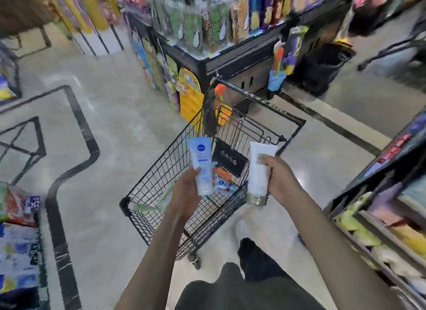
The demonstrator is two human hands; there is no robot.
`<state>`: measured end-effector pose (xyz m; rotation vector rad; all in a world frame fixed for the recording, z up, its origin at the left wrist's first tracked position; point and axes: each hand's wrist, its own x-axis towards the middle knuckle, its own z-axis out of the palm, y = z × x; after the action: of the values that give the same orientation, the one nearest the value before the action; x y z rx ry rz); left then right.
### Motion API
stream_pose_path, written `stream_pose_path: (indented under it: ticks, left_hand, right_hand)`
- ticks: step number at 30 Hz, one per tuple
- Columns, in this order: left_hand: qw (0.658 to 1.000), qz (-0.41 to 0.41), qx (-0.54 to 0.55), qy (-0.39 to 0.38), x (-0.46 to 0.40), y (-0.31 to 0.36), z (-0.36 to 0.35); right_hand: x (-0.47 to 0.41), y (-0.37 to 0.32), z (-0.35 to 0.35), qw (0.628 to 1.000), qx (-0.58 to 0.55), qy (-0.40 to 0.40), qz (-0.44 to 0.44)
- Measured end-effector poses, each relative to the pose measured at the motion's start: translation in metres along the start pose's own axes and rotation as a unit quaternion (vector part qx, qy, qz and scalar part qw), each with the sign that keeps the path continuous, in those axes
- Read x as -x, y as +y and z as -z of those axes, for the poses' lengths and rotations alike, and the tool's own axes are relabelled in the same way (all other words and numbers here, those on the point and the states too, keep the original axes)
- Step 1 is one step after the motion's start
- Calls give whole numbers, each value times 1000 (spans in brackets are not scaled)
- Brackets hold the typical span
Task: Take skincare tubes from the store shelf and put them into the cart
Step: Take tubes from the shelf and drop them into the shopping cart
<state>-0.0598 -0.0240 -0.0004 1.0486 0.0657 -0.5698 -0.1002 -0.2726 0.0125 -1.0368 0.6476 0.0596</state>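
My left hand [185,191] grips a white and pale-blue skincare tube [201,164] with a round blue logo, held upright over the black wire cart [147,185]. My right hand [280,174] grips a white tube with a gold cap [259,171], cap end down, over the cart's right rim. Inside the cart lie several small items: a dark box [228,158], an orange pack [223,173], a small blue-and-white tube [224,186] and a pale green tube [147,207] near the left corner.
A shelf unit [230,44] with packaged goods stands just beyond the cart. More shelves [387,208] with products run along the right. Stacked packs [18,240] sit at the lower left. A light floor with black lines [76,148] stretches to the left.
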Motion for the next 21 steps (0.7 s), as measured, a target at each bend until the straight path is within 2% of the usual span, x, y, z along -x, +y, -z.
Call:
stream_pose_path:
  ticks: [5,9,21]
  left_hand:
    - [996,36,-78,-30,30,-36,-37]
    - [992,72,-87,-63,51,-65,-72]
    - [952,151,-138,-229,124,-165,-214]
  right_hand:
    - [72,26,53,999,-19,43,26]
    - [123,40,91,992,-66,89,57]
    - [277,58,217,953,-173,205,137]
